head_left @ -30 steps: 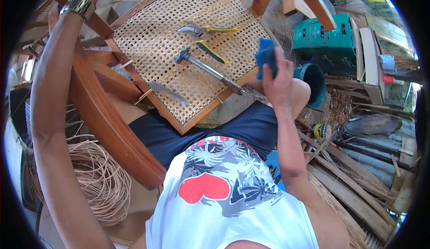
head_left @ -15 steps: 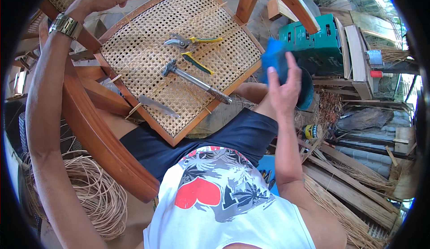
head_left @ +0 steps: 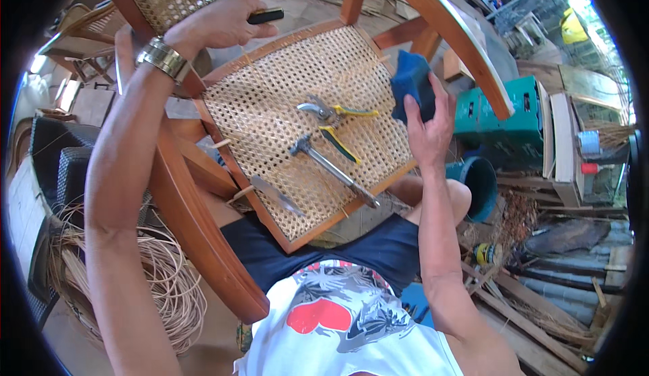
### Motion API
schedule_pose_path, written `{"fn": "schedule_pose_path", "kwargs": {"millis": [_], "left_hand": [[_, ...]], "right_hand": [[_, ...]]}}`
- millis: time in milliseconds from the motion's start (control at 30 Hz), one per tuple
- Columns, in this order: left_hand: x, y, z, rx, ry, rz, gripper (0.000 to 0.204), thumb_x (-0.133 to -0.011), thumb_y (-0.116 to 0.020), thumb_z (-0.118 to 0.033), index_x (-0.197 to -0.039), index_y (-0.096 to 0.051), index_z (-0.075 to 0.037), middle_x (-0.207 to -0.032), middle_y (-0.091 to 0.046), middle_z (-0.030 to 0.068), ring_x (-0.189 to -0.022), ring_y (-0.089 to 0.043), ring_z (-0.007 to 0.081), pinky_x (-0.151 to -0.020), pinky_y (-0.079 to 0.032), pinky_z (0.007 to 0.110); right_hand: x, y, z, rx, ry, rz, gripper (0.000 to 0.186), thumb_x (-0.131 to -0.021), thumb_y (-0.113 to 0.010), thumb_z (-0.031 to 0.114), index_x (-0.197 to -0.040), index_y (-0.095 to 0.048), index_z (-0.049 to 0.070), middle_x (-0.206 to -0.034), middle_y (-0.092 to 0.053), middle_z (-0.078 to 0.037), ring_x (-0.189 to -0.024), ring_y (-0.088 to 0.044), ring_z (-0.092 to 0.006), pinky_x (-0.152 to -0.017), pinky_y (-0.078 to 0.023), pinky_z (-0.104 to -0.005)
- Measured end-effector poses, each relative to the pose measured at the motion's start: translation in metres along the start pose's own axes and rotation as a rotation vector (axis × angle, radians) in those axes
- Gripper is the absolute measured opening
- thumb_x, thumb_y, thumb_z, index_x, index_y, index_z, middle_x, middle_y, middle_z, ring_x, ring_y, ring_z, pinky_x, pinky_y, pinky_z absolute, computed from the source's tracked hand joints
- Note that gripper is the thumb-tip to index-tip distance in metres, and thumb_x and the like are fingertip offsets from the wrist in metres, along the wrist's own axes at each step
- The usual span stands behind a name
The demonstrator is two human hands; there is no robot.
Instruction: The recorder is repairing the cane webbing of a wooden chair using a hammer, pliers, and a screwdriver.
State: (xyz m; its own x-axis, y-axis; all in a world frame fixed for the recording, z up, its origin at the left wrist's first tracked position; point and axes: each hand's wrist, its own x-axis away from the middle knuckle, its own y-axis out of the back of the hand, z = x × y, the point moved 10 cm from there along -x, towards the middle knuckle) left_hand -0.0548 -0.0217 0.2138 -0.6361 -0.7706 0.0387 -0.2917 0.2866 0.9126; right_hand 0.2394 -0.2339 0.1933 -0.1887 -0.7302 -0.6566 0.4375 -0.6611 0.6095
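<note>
My right hand [head_left: 430, 129] grips a blue sponge [head_left: 413, 82] above the right edge of a cane chair seat [head_left: 270, 85]. At the far left of the seat, my left hand [head_left: 220, 24] holds a short black bar-like object [head_left: 265, 16], its kind unclear. On the woven cane lie pruning shears [head_left: 329, 113] with yellow and green handles. A hammer [head_left: 331, 164] with a metal shaft rests nearer to me. Close to the seat's front left edge lies a flat metal blade [head_left: 274, 193]. Small pegs [head_left: 241, 193] stick out at the wooden frame.
A curved wooden armrest [head_left: 196, 220] rises at my left, another [head_left: 466, 44] at the far right. Coiled rattan [head_left: 169, 285] lies at lower left. Right of the chair stand a green crate [head_left: 503, 122] and a dark green bucket [head_left: 478, 186], with planks [head_left: 520, 295] beyond.
The view has shifted, so the chair sits further right and lower. My left hand has moved inward relative to the seat's back edge. The sponge stays in my right hand.
</note>
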Motion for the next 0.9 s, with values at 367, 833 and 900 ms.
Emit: {"fn": "schedule_pose_path", "kwargs": {"millis": [367, 833, 900], "left_hand": [[-0.028, 0.020, 0.019, -0.136, 0.037, -0.129, 0.049, -0.095, -0.071, -0.049, -0.099, -0.068, 0.000, -0.073, -0.065, 0.0118, -0.070, -0.065, 0.0205, -0.064, -0.048, 0.040], [-0.001, 0.012, 0.033, -0.029, 0.114, -0.032, 0.041, -0.094, -0.073, -0.039, -0.103, -0.069, 0.001, -0.084, -0.070, 0.0198, -0.079, -0.067, 0.0340, -0.074, -0.050, 0.044], [0.000, 0.013, 0.031, -0.032, 0.107, -0.039, 0.042, -0.095, -0.073, -0.039, -0.100, -0.067, 0.003, -0.077, -0.066, 0.0102, -0.066, -0.059, 0.0192, -0.065, -0.049, 0.037]], "right_hand": [[-0.108, -0.255, -0.032, 0.280, 0.141, 0.343, 0.045, -0.088, -0.064, 0.026, -0.130, -0.064, 0.011, -0.124, -0.058, -0.019, -0.118, -0.060, -0.0381, -0.097, -0.054, -0.0501], [-0.079, -0.111, 0.058, -0.307, 0.089, 0.239, 0.054, -0.084, -0.079, 0.025, -0.135, -0.064, 0.011, -0.126, -0.064, -0.016, -0.118, -0.063, -0.0313, -0.102, -0.050, -0.0429], [-0.063, -0.030, 0.036, -0.297, -0.018, 0.277, 0.053, -0.083, -0.080, 0.020, -0.133, -0.066, 0.010, -0.131, -0.064, -0.014, -0.120, -0.064, -0.0300, -0.103, -0.052, -0.0419]]}}
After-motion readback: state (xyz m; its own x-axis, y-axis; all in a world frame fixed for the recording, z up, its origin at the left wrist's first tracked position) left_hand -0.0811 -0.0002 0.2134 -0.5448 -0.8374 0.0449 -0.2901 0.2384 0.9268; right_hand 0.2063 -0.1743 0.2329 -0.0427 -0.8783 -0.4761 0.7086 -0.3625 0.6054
